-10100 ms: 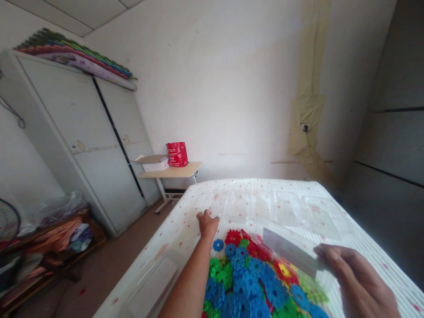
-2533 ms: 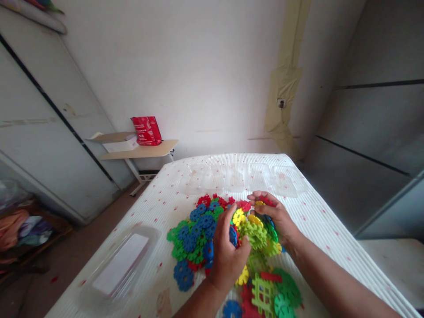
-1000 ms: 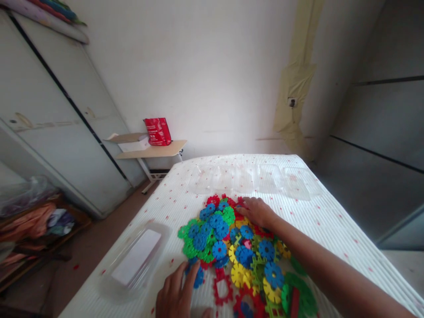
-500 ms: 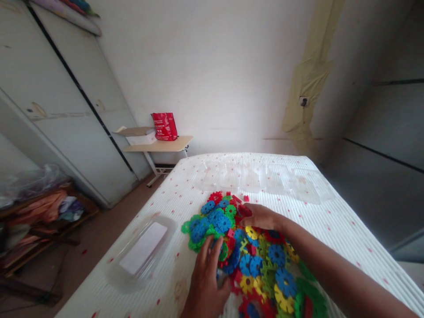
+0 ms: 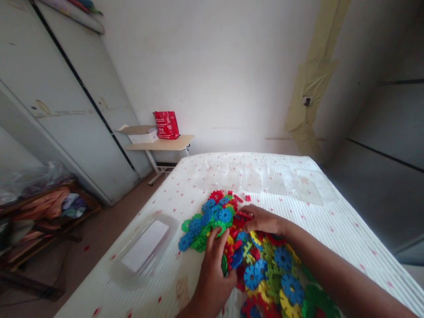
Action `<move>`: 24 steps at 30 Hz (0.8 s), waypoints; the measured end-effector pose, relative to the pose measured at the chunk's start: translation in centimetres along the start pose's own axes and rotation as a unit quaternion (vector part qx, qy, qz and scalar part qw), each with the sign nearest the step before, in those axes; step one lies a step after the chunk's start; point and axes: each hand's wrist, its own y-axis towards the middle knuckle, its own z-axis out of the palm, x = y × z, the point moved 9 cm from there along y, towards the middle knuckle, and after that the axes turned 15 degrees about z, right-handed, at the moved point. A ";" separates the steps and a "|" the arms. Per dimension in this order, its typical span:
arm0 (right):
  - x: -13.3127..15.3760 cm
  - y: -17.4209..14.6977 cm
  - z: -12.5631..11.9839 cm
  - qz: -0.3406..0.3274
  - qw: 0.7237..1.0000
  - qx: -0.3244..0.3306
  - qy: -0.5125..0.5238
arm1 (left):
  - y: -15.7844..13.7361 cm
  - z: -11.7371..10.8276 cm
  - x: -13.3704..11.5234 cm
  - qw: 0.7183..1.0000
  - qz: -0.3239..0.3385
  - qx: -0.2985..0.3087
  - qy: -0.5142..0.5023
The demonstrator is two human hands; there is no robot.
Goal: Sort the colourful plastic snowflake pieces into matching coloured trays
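A heap of toothed plastic gear discs in blue, green, yellow and red point(image 5: 283, 258) lies on the tablecloth in the head view. My left hand point(image 5: 217, 271) reaches into its near left side, fingers apart and thumb spread, touching green and red pieces. Across the heap, my right hand point(image 5: 263, 219) has its fingers and thumb curled round red plastic pieces point(image 5: 243, 215) at the far side; its grip is partly hidden. Blue discs point(image 5: 195, 225) and green discs lie grouped to the left of the heap.
A clear plastic container point(image 5: 150, 245) with a white label sits at the left of the table point(image 5: 165, 194). Clear compartment trays point(image 5: 255, 179) stand along the far edge. Beyond are a small side table point(image 5: 179, 142), a red bag point(image 5: 166, 125) and wardrobes point(image 5: 82, 88).
My left hand has moved slightly right and pressed further into the pieces. Blue and green discs at the left have shifted and spread toward the left. My right hand stays among the red pieces.
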 end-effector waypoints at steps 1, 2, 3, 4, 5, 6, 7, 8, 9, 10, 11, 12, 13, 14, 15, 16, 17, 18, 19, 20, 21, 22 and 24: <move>0.1 -0.1 0.0 -0.006 1.000 0.004 0.009 | 0.1 -0.1 -0.1 1.000 0.004 -0.008 -0.005; 0.2 -0.3 0.0 -0.009 1.000 0.010 0.019 | 0.2 -0.2 -0.2 1.000 0.008 -0.015 -0.011; 0.1 -0.3 0.1 -0.008 0.999 0.018 0.029 | 0.3 -0.4 -0.3 1.000 0.011 -0.021 -0.018; 0.0 -0.4 0.2 -0.002 0.999 0.027 0.038 | 0.4 -0.5 -0.3 0.999 0.014 -0.029 -0.025; -0.1 -0.4 0.3 0.004 0.998 0.037 0.047 | 0.5 -0.7 -0.4 0.999 0.016 -0.036 -0.034; -0.2 -0.3 0.4 0.010 0.997 0.045 0.057 | 0.6 -0.9 -0.4 0.998 0.018 -0.044 -0.044; -0.4 -0.3 0.4 0.013 0.996 0.052 0.067 | 0.7 -1.0 -0.5 0.997 0.020 -0.051 -0.055; -0.5 -0.3 0.5 0.014 0.995 0.058 0.079 | 0.8 -1.1 -0.6 0.996 0.024 -0.057 -0.065; -0.7 -0.2 0.5 0.014 0.993 0.066 0.093 | 0.9 -1.3 -0.7 0.995 0.027 -0.064 -0.075; -0.8 -0.2 0.5 0.012 0.991 0.076 0.108 | 1.0 -1.3 -0.7 0.993 0.029 -0.069 -0.086; -0.9 -0.2 0.6 0.010 0.989 0.085 0.122 | 1.1 -1.3 -0.8 0.992 0.029 -0.075 -0.097; -1.0 -0.1 0.6 0.006 0.987 0.092 0.135 | 1.2 -1.3 -0.8 0.991 0.027 -0.080 -0.109; -1.1 -0.1 0.5 0.001 0.985 0.093 0.146 | 1.3 -1.2 -0.8 0.989 0.022 -0.084 -0.118; -1.0 -0.1 0.4 -0.005 0.983 0.091 0.157 | 1.3 -1.1 -0.8 0.988 0.016 -0.088 -0.127; -1.0 -0.1 0.4 -0.010 0.981 0.092 0.170 | 1.5 -1.0 -0.9 0.987 0.010 -0.090 -0.135; -1.0 -0.1 0.4 -0.011 0.978 0.098 0.185 | 1.6 -0.8 -0.9 0.986 0.007 -0.093 -0.140; -0.9 -0.2 0.6 -0.011 0.974 0.109 0.200 | 1.7 -0.7 -1.1 0.985 0.005 -0.094 -0.145; -0.8 -0.2 0.7 -0.008 0.970 0.120 0.212 | 1.8 -0.6 -1.2 0.984 0.004 -0.095 -0.148; -0.8 -0.2 0.9 -0.007 0.967 0.130 0.221 | 1.9 -0.6 -1.3 0.984 0.003 -0.100 -0.150; -0.7 -0.2 1.0 -0.008 0.964 0.136 0.227 | 2.1 -0.6 -1.3 0.983 0.000 -0.105 -0.151; -0.6 -0.2 1.0 -0.011 0.962 0.139 0.233 | 2.2 -0.7 -1.3 0.982 -0.003 -0.113 -0.153; -0.5 -0.3 1.0 -0.016 0.959 0.142 0.243 | 2.3 -0.8 -1.2 0.980 -0.007 -0.119 -0.156; -0.4 -0.4 1.0 -0.022 0.950 0.152 0.271 | 2.6 -1.0 -1.1 0.977 -0.017 -0.129 -0.167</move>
